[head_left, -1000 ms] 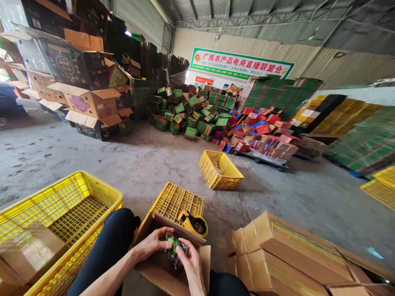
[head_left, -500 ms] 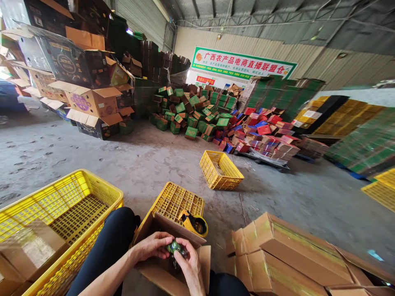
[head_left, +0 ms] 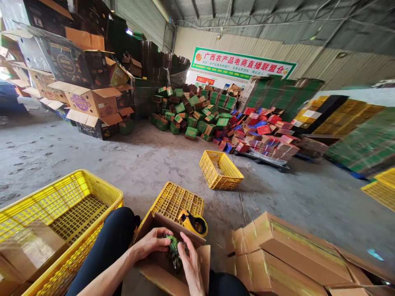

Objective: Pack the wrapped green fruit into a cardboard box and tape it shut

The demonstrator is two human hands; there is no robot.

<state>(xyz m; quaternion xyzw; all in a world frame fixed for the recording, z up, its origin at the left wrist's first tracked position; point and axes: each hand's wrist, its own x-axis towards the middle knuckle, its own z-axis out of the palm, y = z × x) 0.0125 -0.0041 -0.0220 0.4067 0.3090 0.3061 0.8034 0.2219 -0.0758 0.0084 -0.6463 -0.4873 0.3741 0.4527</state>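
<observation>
A glossy green and dark bundle, seemingly in clear plastic, is held over an open cardboard box between my legs; its exact kind I cannot make out. My left hand pinches the bundle's upper left side between thumb and fingers. On the other side, my right hand has thumb and fingers against its right edge. A yellow and black tape dispenser lies just past the box on an upturned yellow crate. The inside of the box is mostly hidden by my hands.
To my left stands a large yellow crate with a taped carton in it. Stacked flat cardboard boxes lie at the right. Another yellow crate stands ahead, before heaps of green boxes and red boxes.
The bundle has turned a little, and more of its lower part shows. My right hand's fingers have straightened and raised slightly; my left hand has shifted a little to the left.
</observation>
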